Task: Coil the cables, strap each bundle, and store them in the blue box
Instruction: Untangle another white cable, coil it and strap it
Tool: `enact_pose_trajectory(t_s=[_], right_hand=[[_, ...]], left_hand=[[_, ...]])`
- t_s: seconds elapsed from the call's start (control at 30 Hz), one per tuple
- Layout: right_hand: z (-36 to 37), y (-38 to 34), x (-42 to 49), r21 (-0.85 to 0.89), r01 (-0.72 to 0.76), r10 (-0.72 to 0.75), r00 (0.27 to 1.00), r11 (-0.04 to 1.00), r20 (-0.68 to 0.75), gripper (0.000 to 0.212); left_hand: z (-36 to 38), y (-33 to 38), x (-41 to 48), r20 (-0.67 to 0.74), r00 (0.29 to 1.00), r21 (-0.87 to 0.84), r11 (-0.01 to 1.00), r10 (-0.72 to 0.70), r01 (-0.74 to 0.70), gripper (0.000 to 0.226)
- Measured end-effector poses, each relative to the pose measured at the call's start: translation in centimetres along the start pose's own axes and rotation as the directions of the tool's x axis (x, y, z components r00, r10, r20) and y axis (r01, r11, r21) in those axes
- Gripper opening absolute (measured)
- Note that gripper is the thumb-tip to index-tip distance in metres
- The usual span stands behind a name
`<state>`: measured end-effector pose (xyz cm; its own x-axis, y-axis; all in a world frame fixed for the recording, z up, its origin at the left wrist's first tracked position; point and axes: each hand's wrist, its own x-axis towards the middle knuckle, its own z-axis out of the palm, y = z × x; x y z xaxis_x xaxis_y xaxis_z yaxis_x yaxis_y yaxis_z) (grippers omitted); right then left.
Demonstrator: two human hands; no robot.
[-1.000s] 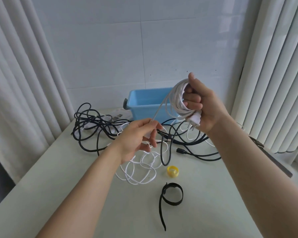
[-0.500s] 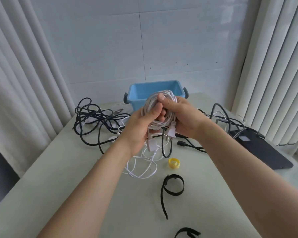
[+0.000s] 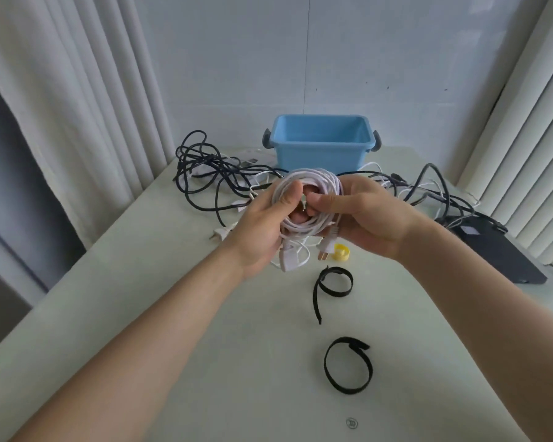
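Fingers of the left hand (image 3: 262,232) and right hand (image 3: 369,218) curl around the white cable coil (image 3: 313,181), held in front of the blue box (image 3: 320,153). Farther from the box lies a black strap (image 3: 315,295), closer to the right hand, which probably fetches it.

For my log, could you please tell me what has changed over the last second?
The right hand brought the white cable coil down; the left hand released the loose strand and now grips the coil too. Blue box, black straps and black cables stayed put.
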<state>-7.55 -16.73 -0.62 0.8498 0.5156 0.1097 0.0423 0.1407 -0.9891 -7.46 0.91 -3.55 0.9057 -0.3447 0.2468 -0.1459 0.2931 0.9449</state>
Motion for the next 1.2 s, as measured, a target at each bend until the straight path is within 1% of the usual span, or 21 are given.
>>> enact_pose_trajectory(t_s=[0.1, 0.13, 0.2, 0.23, 0.27, 0.33, 0.37, 0.4, 0.5, 0.57, 0.63, 0.67, 0.77, 0.8, 0.83, 0.9, 0.97, 1.03, 1.1, 1.2], right_hand=[[-0.2, -0.1, -1.2, -0.123, -0.018, 0.016, 1.000, 0.992, -0.023, 0.010], [-0.4, 0.0, -1.7, -0.153, -0.023, 0.020, 1.000, 0.988, -0.025, 0.009], [-1.2, 0.3, -2.5, -0.188, -0.036, 0.032, 0.999, 0.982, -0.022, 0.015], [-1.6, 0.7, -3.1, -0.196, -0.056, 0.053, 0.998, 0.979, -0.021, 0.021], [-2.0, 1.0, -3.4, -0.211, -0.074, 0.072, 0.997, 0.975, -0.014, 0.031], [-3.0, 2.0, -4.3, -0.240, -0.098, 0.106, 0.994, 0.966, 0.020, 0.064], [-3.4, 2.4, -4.6, -0.247, -0.102, 0.116, 0.992, 0.964, 0.042, 0.077], [-3.8, 2.7, -5.0, -0.250, -0.095, 0.116, 0.991, 0.964, 0.070, 0.081], [-4.9, 2.7, -5.7, -0.194, -0.057, 0.085, 0.987, 0.979, 0.139, 0.071], [-5.8, 2.2, -6.1, -0.113, -0.044, 0.059, 0.989, 0.993, 0.134, 0.066], [-6.9, 1.9, -6.5, -0.073, -0.054, 0.060, 0.994, 0.996, 0.088, 0.057], [-7.3, 1.7, -6.7, -0.081, -0.063, 0.069, 0.995, 0.995, 0.072, 0.053], [-8.0, 1.7, -7.3, -0.163, -0.111, 0.118, 0.992, 0.980, 0.033, 0.050], [-8.1, 1.7, -7.4, -0.189, -0.124, 0.130, 0.991, 0.974, 0.021, 0.050], [-8.1, 1.8, -7.4, -0.205, -0.132, 0.136, 0.991, 0.970, 0.004, 0.050], [-8.2, 2.0, -7.5, -0.229, -0.149, 0.142, 0.989, 0.962, -0.045, 0.049], [-8.5, 2.2, -7.4, -0.267, -0.172, 0.153, 0.984, 0.948, -0.091, 0.048], [-8.6, 2.4, -7.3, -0.311, -0.187, 0.151, 0.979, 0.932, -0.139, 0.045], [-8.5, 2.7, -7.2, -0.358, -0.186, 0.128, 0.975, 0.915, -0.179, 0.039], [-8.2, 2.8, -7.1, -0.378, -0.174, 0.099, 0.973, 0.909, -0.209, 0.034]], left_hand=[[0.9, -0.8, -1.3, 0.014, 1.000, -0.033, 0.999, -0.003, 0.004, 0.033], [1.3, -1.1, -1.9, 0.018, 1.000, -0.028, 1.000, -0.005, 0.005, 0.030], [2.1, -1.7, -2.6, 0.057, 0.998, 0.018, 1.000, -0.004, 0.003, 0.029], [2.5, -2.2, -3.1, 0.084, 0.996, 0.049, 0.999, -0.016, 0.012, 0.027], [2.9, -2.4, -3.4, 0.112, 0.993, 0.089, 0.996, -0.032, 0.022, 0.026], [3.5, -3.0, -3.9, 0.156, 0.984, 0.165, 0.985, -0.081, 0.055, 0.027], [3.6, -3.1, -4.0, 0.175, 0.979, 0.190, 0.979, -0.107, 0.073, 0.029], [3.7, -3.1, -4.0, 0.187, 0.973, 0.220, 0.971, -0.132, 0.090, 0.031], [2.9, -3.2, -3.6, 0.253, 0.954, 0.295, 0.952, -0.160, 0.082, 0.035], [2.2, -3.6, -3.4, 0.276, 0.947, 0.347, 0.936, -0.162, 0.059, 0.042], [1.5, -4.4, -3.2, 0.240, 0.956, 0.484, 0.875, -0.171, 0.035, 0.044], [1.2, -4.9, -3.1, 0.228, 0.959, 0.569, 0.822, -0.169, 0.010, 0.044], [0.5, -5.9, -2.9, 0.214, 0.962, 0.796, 0.602, -0.171, -0.071, 0.048], [0.2, -6.2, -2.8, 0.216, 0.963, 0.829, 0.552, -0.158, -0.095, 0.044], [-0.1, -6.4, -2.7, 0.226, 0.964, 0.843, 0.524, -0.139, -0.122, 0.038], [-0.2, -6.6, -2.5, 0.237, 0.967, 0.856, 0.492, -0.098, -0.160, 0.028], [-0.1, -6.7, -2.6, 0.220, 0.975, 0.857, 0.486, -0.042, -0.173, 0.017], [0.1, -6.6, -2.7, 0.159, 0.987, 0.844, 0.517, 0.013, -0.143, 0.008], [0.0, -6.3, -2.5, 0.075, 0.997, 0.800, 0.596, 0.018, -0.071, 0.006], [-0.5, -5.9, -2.3, -0.012, 1.000, 0.691, 0.723, -0.026, 0.027, 0.017]])
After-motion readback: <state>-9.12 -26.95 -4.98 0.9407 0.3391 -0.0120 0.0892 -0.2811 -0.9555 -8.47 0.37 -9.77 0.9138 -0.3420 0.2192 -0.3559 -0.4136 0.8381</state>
